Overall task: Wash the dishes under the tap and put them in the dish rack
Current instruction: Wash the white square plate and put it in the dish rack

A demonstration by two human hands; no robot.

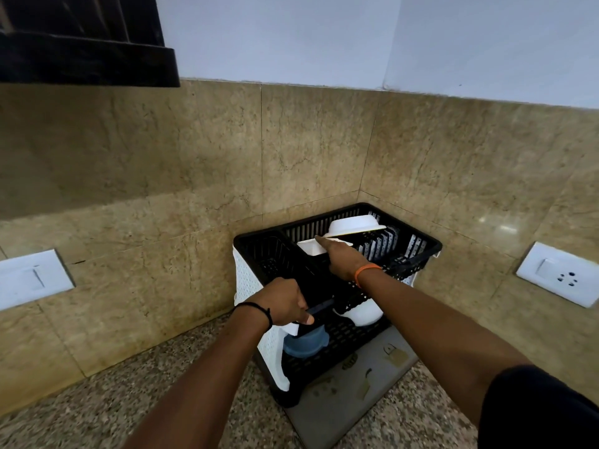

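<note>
Black dish rack (418, 254) is holding white bowls (355, 225); right grip (343, 258) is pinching a white dish (312, 247); left grip (285, 303) is clasping the rack's front rim.

Dim, soft indoor light; a faint glare spot on the tiled wall (496, 222) right of the dish rack (337, 254); wide-angle bending at edges.

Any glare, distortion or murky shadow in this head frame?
Head view: wide-angle bends the wall edges; a small glare patch on the beige tiled wall; the black-and-white plastic dish rack has a dim lower shelf; the right hand and left hand look sharp.
</note>
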